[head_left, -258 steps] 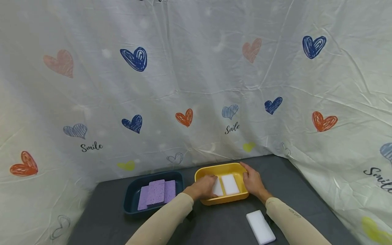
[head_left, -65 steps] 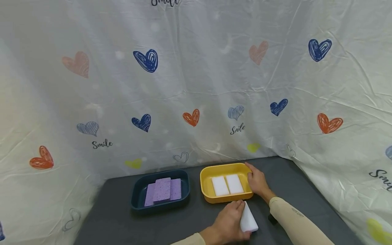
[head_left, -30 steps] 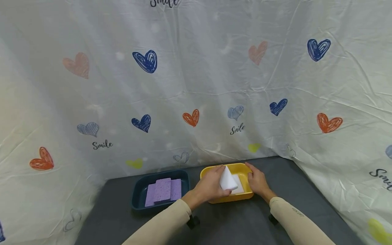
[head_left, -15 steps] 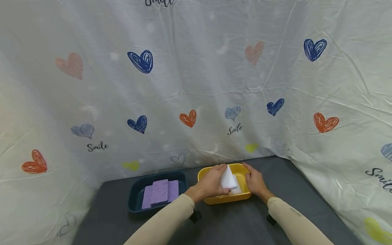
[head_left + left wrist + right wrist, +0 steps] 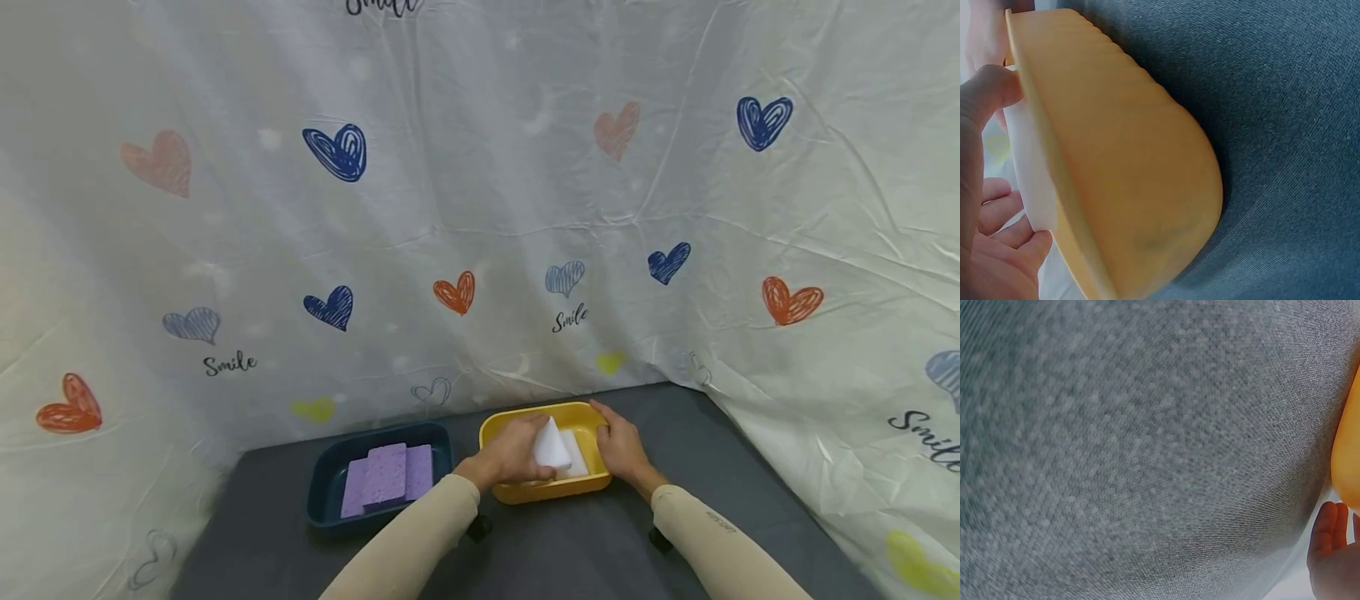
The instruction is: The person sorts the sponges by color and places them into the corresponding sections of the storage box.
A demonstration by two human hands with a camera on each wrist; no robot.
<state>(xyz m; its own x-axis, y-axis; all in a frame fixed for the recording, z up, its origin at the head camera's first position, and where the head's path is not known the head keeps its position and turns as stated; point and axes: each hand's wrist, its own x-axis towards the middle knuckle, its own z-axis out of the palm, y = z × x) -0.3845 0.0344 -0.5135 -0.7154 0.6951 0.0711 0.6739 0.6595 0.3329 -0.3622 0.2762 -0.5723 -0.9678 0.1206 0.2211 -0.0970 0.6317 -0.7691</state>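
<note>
My left hand (image 5: 516, 450) grips a white block sponge (image 5: 551, 446) by its long edges, tilted, inside the yellow tub (image 5: 551, 490). Below it to the right, another white sponge (image 5: 575, 457) lies flat in the tub; the left hand and held sponge cover the rest of the tub's left part. The left wrist view has the thumb at the near rim and the other fingers on the far side of the sponge (image 5: 1030, 159). My right hand (image 5: 624, 442) holds the tub's right end, thumb at the rim, with fingers along the outer wall in the right wrist view.
Left of the yellow tub stands a dark blue tub (image 5: 320, 504) with several purple sponges (image 5: 387, 473) in it, one resting on top of others. Both tubs are on a dark grey cloth-covered table (image 5: 570, 554). A heart-printed curtain (image 5: 480, 200) hangs right behind.
My left hand picked up the white sponge from the table in front and carried it into the yellow tub, lowering it slightly in the last half second. The right hand keeps its hold.
</note>
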